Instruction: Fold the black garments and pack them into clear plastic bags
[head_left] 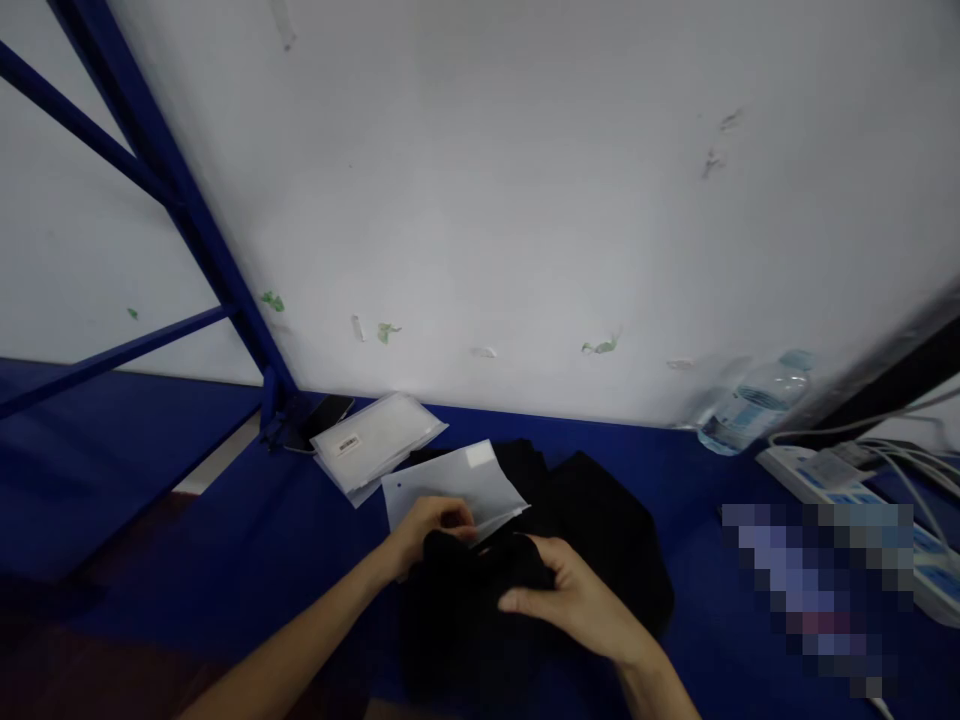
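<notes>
At the lower centre of the frame, the left hand (429,530) pinches a translucent plastic bag (450,487) with closed fingers, while the right hand (577,603) has its fingers clamped on a black garment (600,520) on the blue desk (247,540).

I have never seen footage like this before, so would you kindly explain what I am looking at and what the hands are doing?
There is no machine here: a person wears a camera on the head, looking forward and down at their own bare hands, so this single picture is their view. The surface is a blue table against a white wall. The left hand pinches the edge of a frosted plastic bag, and the right hand grips a black garment at the bag's edge. More black cloth lies behind. Farther back are a stack of similar bags, a dark phone, a water bottle lying on its side, and a power strip with cables.
</notes>
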